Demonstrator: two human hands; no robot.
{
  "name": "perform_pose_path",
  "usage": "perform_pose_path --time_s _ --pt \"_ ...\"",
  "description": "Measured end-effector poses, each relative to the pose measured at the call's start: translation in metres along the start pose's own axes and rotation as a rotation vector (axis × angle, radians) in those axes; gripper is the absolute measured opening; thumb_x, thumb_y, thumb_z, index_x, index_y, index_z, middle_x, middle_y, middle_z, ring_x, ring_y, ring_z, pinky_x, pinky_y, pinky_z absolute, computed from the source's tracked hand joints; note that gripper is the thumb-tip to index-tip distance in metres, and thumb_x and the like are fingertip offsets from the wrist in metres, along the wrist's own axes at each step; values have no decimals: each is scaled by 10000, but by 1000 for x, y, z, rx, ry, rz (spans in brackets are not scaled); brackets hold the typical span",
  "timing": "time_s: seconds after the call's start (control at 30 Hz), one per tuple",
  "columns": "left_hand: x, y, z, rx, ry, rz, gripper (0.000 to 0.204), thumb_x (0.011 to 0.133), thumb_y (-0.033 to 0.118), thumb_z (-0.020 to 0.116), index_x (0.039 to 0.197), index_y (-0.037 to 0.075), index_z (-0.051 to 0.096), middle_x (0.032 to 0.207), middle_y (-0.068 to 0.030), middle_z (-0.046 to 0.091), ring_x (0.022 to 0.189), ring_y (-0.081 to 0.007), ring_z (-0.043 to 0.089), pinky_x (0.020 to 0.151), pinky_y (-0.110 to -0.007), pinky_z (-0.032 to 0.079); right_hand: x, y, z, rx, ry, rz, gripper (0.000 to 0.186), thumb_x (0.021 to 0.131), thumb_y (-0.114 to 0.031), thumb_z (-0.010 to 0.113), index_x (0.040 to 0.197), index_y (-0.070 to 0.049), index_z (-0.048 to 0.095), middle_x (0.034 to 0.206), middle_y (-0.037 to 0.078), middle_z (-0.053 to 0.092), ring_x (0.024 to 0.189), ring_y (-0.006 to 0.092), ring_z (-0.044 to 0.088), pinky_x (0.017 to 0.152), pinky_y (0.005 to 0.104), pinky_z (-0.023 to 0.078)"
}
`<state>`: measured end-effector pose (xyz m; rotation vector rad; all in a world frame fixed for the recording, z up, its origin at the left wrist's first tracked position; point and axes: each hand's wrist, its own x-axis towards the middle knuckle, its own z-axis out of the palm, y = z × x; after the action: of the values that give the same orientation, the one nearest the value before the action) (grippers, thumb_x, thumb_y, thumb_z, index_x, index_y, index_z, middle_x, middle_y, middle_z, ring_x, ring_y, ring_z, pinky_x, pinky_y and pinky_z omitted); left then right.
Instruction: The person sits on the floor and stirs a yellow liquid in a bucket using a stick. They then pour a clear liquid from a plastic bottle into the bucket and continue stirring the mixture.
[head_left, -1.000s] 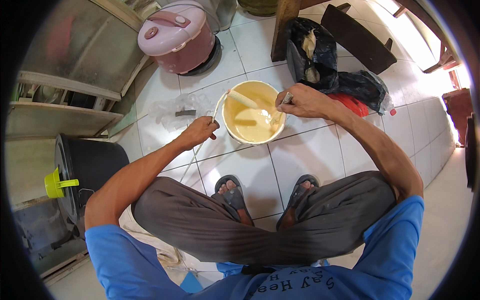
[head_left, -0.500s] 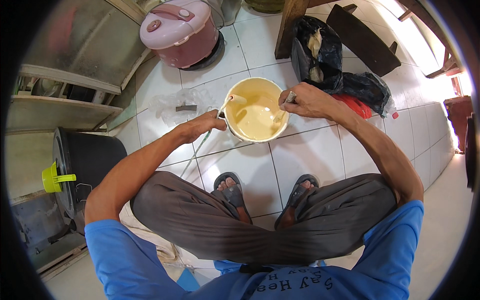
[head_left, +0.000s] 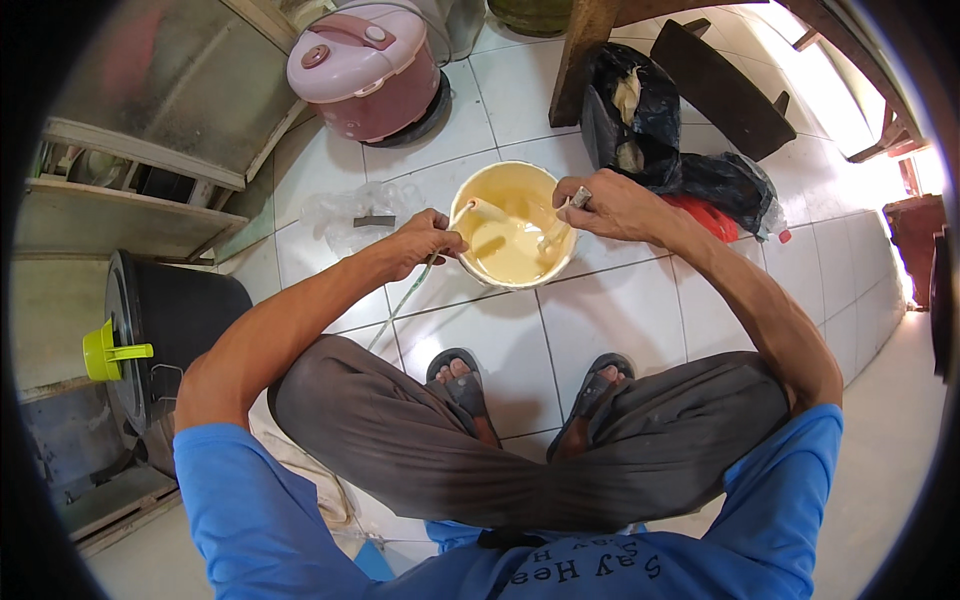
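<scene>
A cream bucket (head_left: 468, 262) stands on the tiles in front of my feet, with pale yellow paint (head_left: 515, 262) inside. My left hand (head_left: 428, 242), at the bucket's left rim, is closed round the thin stem of a small paint roller (head_left: 488, 210). The roller's pale sleeve is inside the bucket, above the paint, and its thin greenish handle slants down-left from my fingers. Over the right rim, my right hand (head_left: 612, 205) grips a paintbrush (head_left: 578, 199) by its worn handle. The brush head points down inside the bucket; whether it touches the paint is hard to tell.
A pink rice cooker (head_left: 365, 75) stands beyond the bucket to the left, near a crumpled clear plastic bag (head_left: 350, 210). Black plastic bags (head_left: 725, 180) and a dark wooden stool (head_left: 722, 88) lie at the right. A black lidded bin (head_left: 190, 315) is by my left elbow.
My left hand has moved up and right to the rim, carrying the roller slightly further into the bucket. The right hand and brush have shifted slightly left.
</scene>
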<state>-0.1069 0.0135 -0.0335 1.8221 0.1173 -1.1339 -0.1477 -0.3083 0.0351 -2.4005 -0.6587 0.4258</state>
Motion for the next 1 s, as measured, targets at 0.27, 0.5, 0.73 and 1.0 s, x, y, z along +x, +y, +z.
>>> perform_pose_path --time_s 0.27,0.5,0.73,1.0 --pt "-8 6 -2 6 -20 -34 513 772 216 776 1132 -19 495 1047 -126 579 977 -211 599 845 -380 513 -2 -11 -11 -57 -29 39 353 925 -307 607 1065 11 665 765 259 674 701 365 659 730 429 523" --pt "-14 17 -7 56 68 68 445 744 183 802 1039 6 519 960 -107 583 863 -184 592 741 -349 525 1 -15 -10 -45 -15 42 355 937 -299 600 1113 2 671 881 241 707 742 361 672 755 427 532" --pt "-24 30 -3 96 87 103 540 724 153 828 1115 -25 502 1044 -117 568 937 -205 607 726 -346 558 2 -12 0 -154 139 -167 283 925 -229 605 1096 -24 698 1003 175 705 884 365 672 814 447 530" --pt "-29 35 -4 167 86 141 538 729 143 837 1116 -38 510 1042 -136 580 918 -212 621 718 -342 562 -4 -10 16 -265 56 -181 275 904 -187 618 1113 -24 692 1048 156 696 895 354 677 817 449 536"
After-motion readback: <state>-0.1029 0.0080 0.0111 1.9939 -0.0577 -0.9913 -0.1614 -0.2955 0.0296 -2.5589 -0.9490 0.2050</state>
